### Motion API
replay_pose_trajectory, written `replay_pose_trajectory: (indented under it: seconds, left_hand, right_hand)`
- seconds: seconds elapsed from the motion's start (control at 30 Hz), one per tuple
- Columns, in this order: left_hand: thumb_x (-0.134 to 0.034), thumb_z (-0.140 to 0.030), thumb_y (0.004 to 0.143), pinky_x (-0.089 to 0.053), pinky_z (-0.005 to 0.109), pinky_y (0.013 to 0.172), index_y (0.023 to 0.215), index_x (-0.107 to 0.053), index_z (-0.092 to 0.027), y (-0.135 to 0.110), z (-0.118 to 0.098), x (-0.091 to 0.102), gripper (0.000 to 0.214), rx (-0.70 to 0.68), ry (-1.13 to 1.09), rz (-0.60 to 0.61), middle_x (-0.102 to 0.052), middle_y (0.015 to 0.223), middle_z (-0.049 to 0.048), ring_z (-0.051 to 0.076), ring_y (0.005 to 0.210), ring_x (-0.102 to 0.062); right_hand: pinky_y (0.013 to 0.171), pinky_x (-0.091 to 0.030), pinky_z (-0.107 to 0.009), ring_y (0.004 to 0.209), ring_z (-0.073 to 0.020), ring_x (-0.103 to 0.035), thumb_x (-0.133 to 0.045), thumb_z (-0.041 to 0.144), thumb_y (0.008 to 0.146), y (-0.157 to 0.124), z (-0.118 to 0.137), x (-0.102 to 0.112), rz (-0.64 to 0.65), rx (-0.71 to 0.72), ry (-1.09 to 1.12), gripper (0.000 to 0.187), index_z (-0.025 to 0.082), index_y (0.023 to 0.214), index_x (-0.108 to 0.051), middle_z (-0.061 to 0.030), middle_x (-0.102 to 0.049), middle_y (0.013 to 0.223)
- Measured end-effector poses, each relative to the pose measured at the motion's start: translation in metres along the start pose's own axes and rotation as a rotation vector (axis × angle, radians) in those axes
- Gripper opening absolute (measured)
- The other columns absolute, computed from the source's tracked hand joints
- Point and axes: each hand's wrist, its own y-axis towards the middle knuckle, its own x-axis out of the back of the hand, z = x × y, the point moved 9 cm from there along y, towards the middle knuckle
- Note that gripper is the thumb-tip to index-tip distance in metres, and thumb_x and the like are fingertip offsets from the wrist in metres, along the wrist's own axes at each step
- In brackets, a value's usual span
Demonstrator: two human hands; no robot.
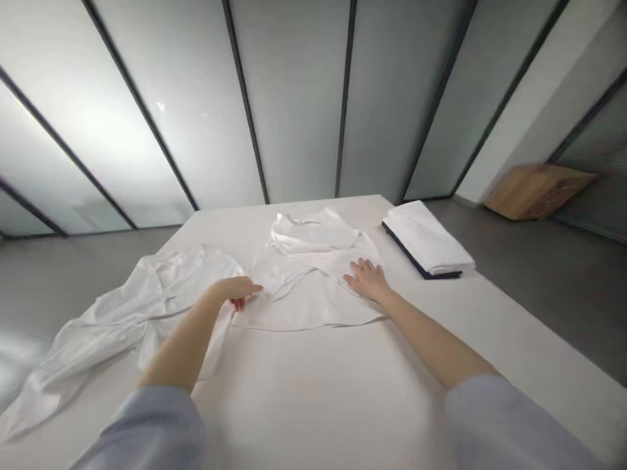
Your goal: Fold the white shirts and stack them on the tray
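Note:
A white shirt (pixel 313 303) lies spread on the table, its curved hem towards me and its far part bunched in loose folds. At its left edge, my left hand (pixel 237 290) is closed on the cloth, with the thumb side uppermost and the fingertips partly hidden beneath. My right hand (pixel 367 279) rests open on the right side of the shirt, palm down with fingers spread. Left of it is a crumpled pile of white cloth (pixel 142 307), partly behind my left forearm and hanging towards the table's left edge.
On the right side of the white table (pixel 313 398) sits a folded white cloth (pixel 426 238) on a dark flat piece (pixel 406 251). Frosted glass panels (pixel 294 98) stand behind the table. A brown cardboard-like box (pixel 536 189) lies on the floor at the far right.

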Motion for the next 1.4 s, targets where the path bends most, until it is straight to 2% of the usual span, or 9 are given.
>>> replay_pose_trajectory:
  seconds: [0.17, 0.27, 0.4, 0.63, 0.83, 0.93, 1.17, 1.3, 1.4]
  left_hand:
    - [-0.045, -0.047, 0.087, -0.046, 0.035, 0.091, 0.122, -0.055, -0.018, -0.002, -0.044, 0.040, 0.046, -0.190, 0.159, -0.562, -0.069, 0.115, 0.0116, 0.026, 0.107, -0.063]
    - [-0.045, -0.049, 0.088, -0.036, 0.041, 0.104, 0.137, -0.043, -0.019, 0.008, -0.070, 0.031, 0.058, -0.281, 0.189, -0.722, -0.048, 0.144, 0.0143, 0.029, 0.131, -0.045]
    - [-0.041, -0.053, 0.090, -0.026, 0.048, 0.110, 0.141, -0.039, -0.018, 0.027, -0.080, 0.008, 0.062, -0.264, 0.202, -0.740, -0.034, 0.153, 0.0166, 0.031, 0.139, -0.033]
    - [-0.058, -0.044, 0.080, -0.029, 0.048, 0.108, 0.147, -0.029, -0.014, 0.017, -0.100, 0.012, 0.079, -0.231, 0.251, -0.711, -0.056, 0.132, 0.0182, 0.033, 0.123, -0.051]
    - [-0.056, -0.034, 0.082, -0.037, 0.038, 0.103, 0.149, -0.027, -0.023, 0.011, -0.161, 0.001, 0.073, -0.550, 0.229, -0.741, -0.035, 0.152, 0.0118, 0.027, 0.129, -0.046]
    - [-0.054, -0.038, 0.083, -0.040, 0.041, 0.100, 0.145, -0.035, -0.026, 0.020, -0.176, -0.012, 0.066, -0.593, 0.217, -0.728, -0.040, 0.149, 0.0085, 0.029, 0.126, -0.047]
    - [-0.050, -0.049, 0.084, -0.044, 0.043, 0.093, 0.147, -0.032, -0.023, 0.023, -0.178, -0.014, 0.071, -0.524, 0.165, -0.814, -0.053, 0.131, 0.0116, 0.031, 0.119, -0.048]
    - [-0.048, -0.049, 0.087, -0.046, 0.038, 0.090, 0.147, -0.034, -0.024, 0.019, -0.177, -0.016, 0.066, -0.536, 0.184, -0.813, -0.055, 0.121, 0.0118, 0.028, 0.112, -0.054]
    - [-0.046, -0.044, 0.090, -0.046, 0.036, 0.088, 0.142, -0.043, -0.027, 0.019, -0.176, -0.016, 0.055, -0.529, 0.190, -0.817, -0.057, 0.115, 0.0101, 0.025, 0.106, -0.058]
  right_hand:
    - [0.108, -0.021, -0.055, 0.141, -0.0349, -0.025, -0.034, 0.054, 0.094, -0.003, 0.000, 0.002, -0.034, 0.014, 0.013, 0.060, 0.018, 0.142, -0.041, -0.0185, -0.030, 0.154]
    - [0.109, -0.022, -0.053, 0.140, -0.0341, -0.027, -0.036, 0.052, 0.095, -0.007, 0.000, 0.003, -0.049, 0.030, 0.025, 0.059, 0.017, 0.141, -0.042, -0.0186, -0.031, 0.153]
    - [0.108, -0.023, -0.053, 0.139, -0.0328, -0.029, -0.039, 0.049, 0.094, -0.011, -0.003, 0.004, -0.071, 0.035, 0.045, 0.056, 0.016, 0.138, -0.044, -0.0181, -0.034, 0.152]
    - [0.098, -0.034, -0.043, 0.118, -0.0310, -0.050, -0.054, 0.039, 0.087, -0.006, 0.009, 0.026, -0.141, 0.049, 0.024, 0.043, 0.016, 0.123, -0.058, -0.0178, -0.057, 0.129]
    - [0.091, -0.037, -0.041, 0.115, -0.0319, -0.051, -0.054, 0.030, 0.084, 0.004, 0.024, 0.033, -0.114, 0.066, 0.020, 0.039, 0.015, 0.120, -0.060, -0.0176, -0.057, 0.128]
    - [0.092, -0.038, -0.039, 0.116, -0.0295, -0.051, -0.051, 0.025, 0.084, 0.006, 0.028, 0.029, -0.130, 0.079, 0.038, 0.041, 0.017, 0.124, -0.058, -0.0147, -0.055, 0.134]
    - [0.083, -0.040, -0.034, 0.102, -0.0283, -0.059, -0.058, 0.031, 0.081, 0.016, 0.032, 0.035, -0.143, 0.045, 0.067, 0.030, 0.018, 0.107, -0.067, -0.0128, -0.070, 0.106]
    - [0.074, -0.041, -0.028, 0.082, -0.0215, -0.063, -0.055, 0.032, 0.084, 0.011, 0.055, 0.028, -0.072, 0.236, 0.204, 0.024, 0.019, 0.092, -0.073, -0.0095, -0.073, 0.091]
    - [0.077, -0.041, -0.027, 0.080, -0.0190, -0.062, -0.054, 0.027, 0.083, 0.000, 0.069, 0.024, -0.129, 0.385, 0.303, 0.022, 0.019, 0.090, -0.074, -0.0069, -0.073, 0.085]
